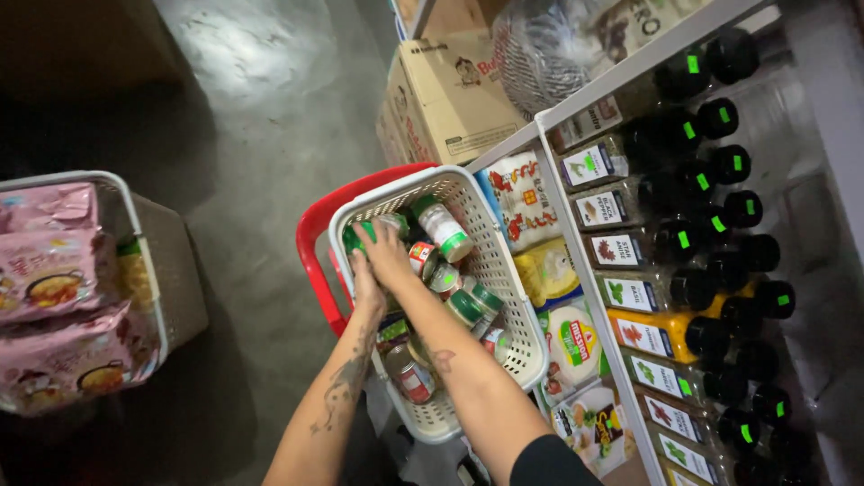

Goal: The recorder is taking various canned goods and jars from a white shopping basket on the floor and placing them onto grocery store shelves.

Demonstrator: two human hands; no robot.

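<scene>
My 2 hands, left hand (364, 274) and right hand (389, 252), close together around a green-capped jar (363, 236) inside the white basket (504, 270). It likely feels light, hard, smooth; best gripped around its body.

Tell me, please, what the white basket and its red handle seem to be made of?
The white basket looks like moulded plastic, matt: its walls are a regular lattice of small holes. The red handle also looks plastic, smooth with a slight sheen, though coated metal cannot be excluded.

We could not see what our left hand (367, 281) gripped beneath our right hand (389, 254). The pink noodle packets (49, 297) ran off the left edge.
</scene>
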